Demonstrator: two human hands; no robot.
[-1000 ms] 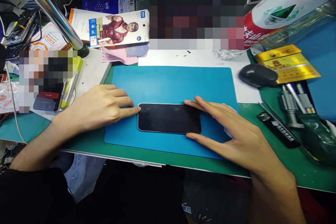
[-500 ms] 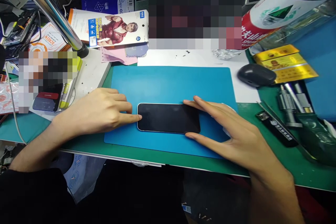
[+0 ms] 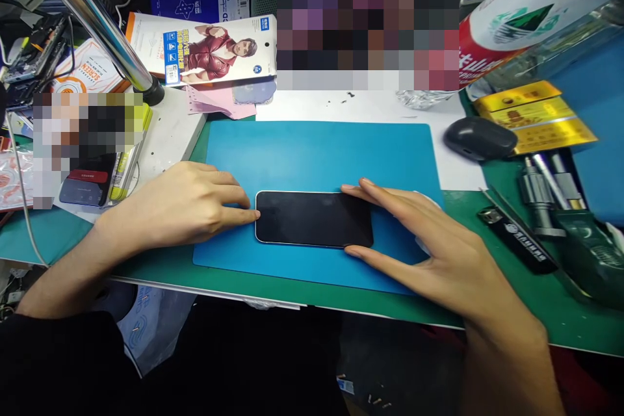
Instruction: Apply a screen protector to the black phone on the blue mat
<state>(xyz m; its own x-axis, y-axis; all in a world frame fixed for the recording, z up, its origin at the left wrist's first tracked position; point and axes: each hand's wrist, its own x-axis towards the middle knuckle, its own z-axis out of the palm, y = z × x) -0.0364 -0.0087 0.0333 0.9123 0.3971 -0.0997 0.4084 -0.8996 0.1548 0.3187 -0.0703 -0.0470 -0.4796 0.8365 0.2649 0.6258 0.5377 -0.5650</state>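
A smartphone (image 3: 312,220) with a dark screen and a pale rim lies face up and lengthwise on the blue mat (image 3: 316,149). My left hand (image 3: 188,201) touches its left end with one outstretched fingertip, the other fingers loosely bent and holding nothing. Around the phone's right end, my right hand (image 3: 419,234) has its thumb on the near edge and its fingers on the far edge. Something white (image 3: 429,200), mostly hidden, shows behind and under the right palm; I cannot make out what it is.
A black computer mouse (image 3: 480,138) and gold packet (image 3: 536,118) sit at right, near a black lighter (image 3: 519,240) and metal screwdrivers (image 3: 539,198). A large red and white can (image 3: 517,19) leans behind. At left stand a metal lamp pole (image 3: 107,32), boxed packages (image 3: 219,52) and stacked phones (image 3: 88,179).
My left fingertip has drawn back slightly to the left, from over the phone's screen corner to its end edge. My right hand and the phone look almost unmoved.
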